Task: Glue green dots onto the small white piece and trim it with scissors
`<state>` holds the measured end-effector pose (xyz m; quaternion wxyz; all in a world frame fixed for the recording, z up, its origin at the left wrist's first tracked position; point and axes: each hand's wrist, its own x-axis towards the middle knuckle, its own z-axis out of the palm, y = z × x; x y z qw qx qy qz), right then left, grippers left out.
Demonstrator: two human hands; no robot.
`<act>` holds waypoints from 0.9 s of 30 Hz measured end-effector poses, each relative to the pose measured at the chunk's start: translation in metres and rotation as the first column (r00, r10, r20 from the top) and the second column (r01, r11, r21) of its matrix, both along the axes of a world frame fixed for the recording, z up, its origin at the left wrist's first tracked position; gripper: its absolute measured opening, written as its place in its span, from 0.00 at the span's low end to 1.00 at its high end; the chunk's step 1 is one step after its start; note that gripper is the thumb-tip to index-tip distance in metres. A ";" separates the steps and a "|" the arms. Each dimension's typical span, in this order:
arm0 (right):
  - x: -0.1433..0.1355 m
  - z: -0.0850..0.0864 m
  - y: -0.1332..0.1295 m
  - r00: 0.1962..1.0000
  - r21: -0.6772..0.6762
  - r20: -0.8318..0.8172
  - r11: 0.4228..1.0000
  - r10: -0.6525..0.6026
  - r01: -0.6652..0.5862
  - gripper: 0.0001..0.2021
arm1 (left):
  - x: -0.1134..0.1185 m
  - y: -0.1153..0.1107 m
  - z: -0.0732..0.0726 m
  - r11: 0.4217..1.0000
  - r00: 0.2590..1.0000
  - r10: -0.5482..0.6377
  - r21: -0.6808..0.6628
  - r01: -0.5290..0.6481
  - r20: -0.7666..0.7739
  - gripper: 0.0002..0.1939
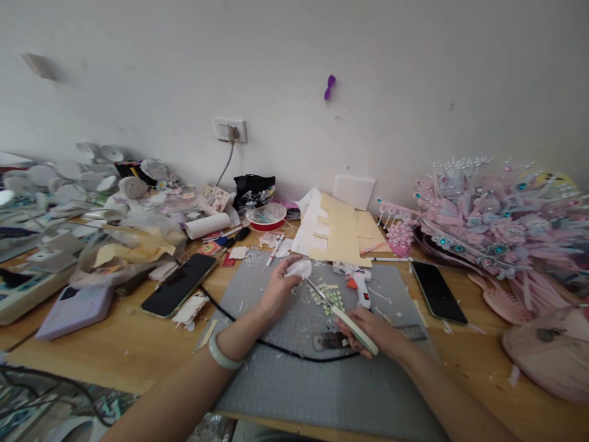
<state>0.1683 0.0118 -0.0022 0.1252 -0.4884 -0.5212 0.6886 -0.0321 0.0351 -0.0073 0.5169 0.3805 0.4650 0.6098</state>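
Observation:
My left hand pinches a small white piece of paper above the grey cutting mat. In my right hand is a pair of scissors with pale handles. Their blades point up and left, with the tips at the paper's lower edge; whether they touch it I cannot tell. Below the blades lie several small green-and-white patterned pieces. A white glue gun rests just beyond my right hand. Partly under that hand is a metal ruler.
Yellow card sheets lie at the back of the mat. Phones flank it, one on the left and one on the right. A black cable crosses the mat. Pink beaded headpieces crowd the right; plastic bags lie left.

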 end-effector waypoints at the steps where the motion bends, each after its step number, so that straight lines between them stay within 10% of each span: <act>1: 0.000 0.000 0.000 1.000 0.009 0.012 1.000 0.004 -0.004 0.17 | 0.000 0.001 -0.001 1.000 0.999 -0.024 0.010 0.024 0.025 0.23; 13: 0.000 0.001 -0.001 1.000 0.013 0.012 1.000 0.004 -0.005 0.18 | -0.002 0.005 0.000 0.993 0.968 0.103 0.038 -0.115 0.230 0.20; 27: -0.003 0.008 -0.008 0.997 0.101 0.070 0.995 -0.030 0.023 0.18 | -0.009 0.009 -0.007 0.982 0.980 0.188 -0.046 -0.185 0.072 0.13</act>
